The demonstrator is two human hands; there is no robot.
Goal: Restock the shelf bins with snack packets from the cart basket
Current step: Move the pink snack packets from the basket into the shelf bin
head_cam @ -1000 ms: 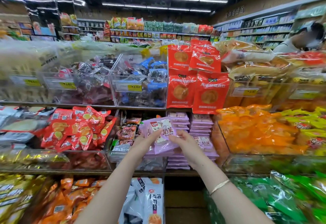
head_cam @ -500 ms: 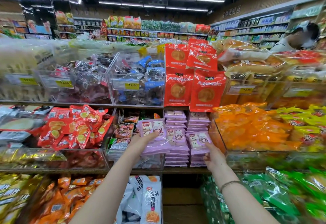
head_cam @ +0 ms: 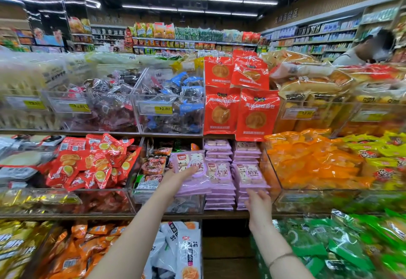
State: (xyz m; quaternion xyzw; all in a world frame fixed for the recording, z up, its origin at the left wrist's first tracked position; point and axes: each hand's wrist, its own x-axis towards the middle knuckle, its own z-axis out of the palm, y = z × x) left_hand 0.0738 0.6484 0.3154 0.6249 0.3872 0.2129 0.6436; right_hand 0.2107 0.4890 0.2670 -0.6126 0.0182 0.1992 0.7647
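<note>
Above purple packets [head_cam: 248, 173], red packets [head_cam: 256, 116].

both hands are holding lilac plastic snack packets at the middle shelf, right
Not quite. In the head view only the left hand holds lilac plastic snack packets at the middle shelf; the right hand is open and holds nothing, in front of the shelved lilac stack.

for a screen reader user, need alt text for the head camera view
A person's left hand holds a bundle of purple packets at the middle shelf, left of two purple stacks; the open right hand hovers by the right stack's base. Clear bins of assorted snacks surround them.
</note>
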